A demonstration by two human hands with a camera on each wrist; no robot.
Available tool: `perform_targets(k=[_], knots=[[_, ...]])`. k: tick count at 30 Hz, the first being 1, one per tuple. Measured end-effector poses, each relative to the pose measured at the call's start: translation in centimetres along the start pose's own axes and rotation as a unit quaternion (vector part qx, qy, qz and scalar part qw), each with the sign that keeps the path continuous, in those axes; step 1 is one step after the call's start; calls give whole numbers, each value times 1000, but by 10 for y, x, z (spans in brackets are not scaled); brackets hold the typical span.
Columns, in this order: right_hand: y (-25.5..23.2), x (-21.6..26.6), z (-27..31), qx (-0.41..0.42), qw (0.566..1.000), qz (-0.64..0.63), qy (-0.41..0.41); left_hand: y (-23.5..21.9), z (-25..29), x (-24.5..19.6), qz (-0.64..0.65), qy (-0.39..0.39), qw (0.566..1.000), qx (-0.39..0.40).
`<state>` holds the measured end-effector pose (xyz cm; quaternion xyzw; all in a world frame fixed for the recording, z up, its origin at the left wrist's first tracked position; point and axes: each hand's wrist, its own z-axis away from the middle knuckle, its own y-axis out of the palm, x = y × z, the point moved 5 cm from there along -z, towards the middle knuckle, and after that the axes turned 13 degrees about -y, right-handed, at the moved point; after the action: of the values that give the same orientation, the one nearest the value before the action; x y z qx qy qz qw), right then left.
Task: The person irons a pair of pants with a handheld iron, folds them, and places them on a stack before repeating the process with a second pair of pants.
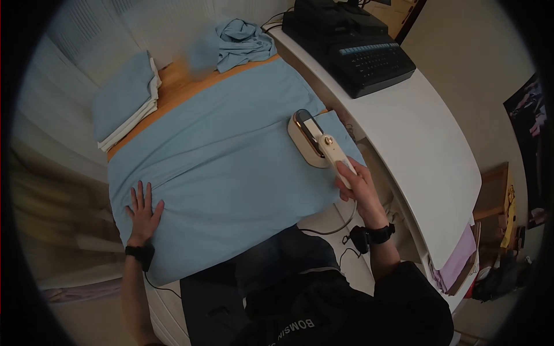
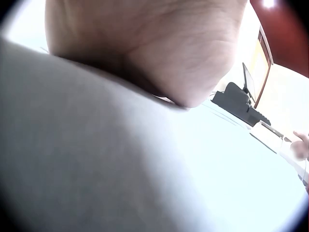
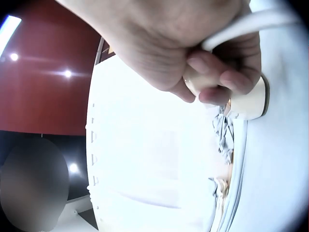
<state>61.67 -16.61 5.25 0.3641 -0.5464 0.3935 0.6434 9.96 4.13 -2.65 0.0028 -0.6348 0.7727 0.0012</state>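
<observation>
A light blue cloth [image 1: 225, 167] lies spread over a wooden board [image 1: 179, 86]. My left hand [image 1: 143, 209] presses flat on its near left edge, fingers straight; in the left wrist view the palm [image 2: 159, 43] lies on the cloth [image 2: 231, 159]. My right hand [image 1: 356, 181] grips the handle of a cream iron [image 1: 311, 138], which sits on the cloth's right edge. From the right wrist, the fingers [image 3: 217, 72] curl round the iron's handle [image 3: 251, 96]. A cord [image 1: 332, 228] hangs below the right hand.
A stack of folded blue cloths [image 1: 127, 98] lies at the board's far left and a crumpled blue cloth [image 1: 242, 43] at its far end. A white curved counter [image 1: 415, 150] runs along the right, with a black machine [image 1: 352, 43] on it. Folded purple cloth [image 1: 456, 265] sits lower right.
</observation>
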Motion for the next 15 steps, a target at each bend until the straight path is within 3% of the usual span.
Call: perform_targets(k=[5,8,10,14,15], knots=[[-23,-4,-38,-30,998,9,-59,-5,-14,-2,7,-5,1000,-2],[-16,7,-18,-25,997,12,-72,-17,-4,-20,-8,-21,1000,5],[-12,13,18,-13,997,-9,-69,-33,17,-60,-41,91,990,-103],[-2,9,82,25,999,-28,10,-56,47,-193,49,298,953,17],[2,7,91,66,997,-23,22,-49,45,-215,51,299,953,15]])
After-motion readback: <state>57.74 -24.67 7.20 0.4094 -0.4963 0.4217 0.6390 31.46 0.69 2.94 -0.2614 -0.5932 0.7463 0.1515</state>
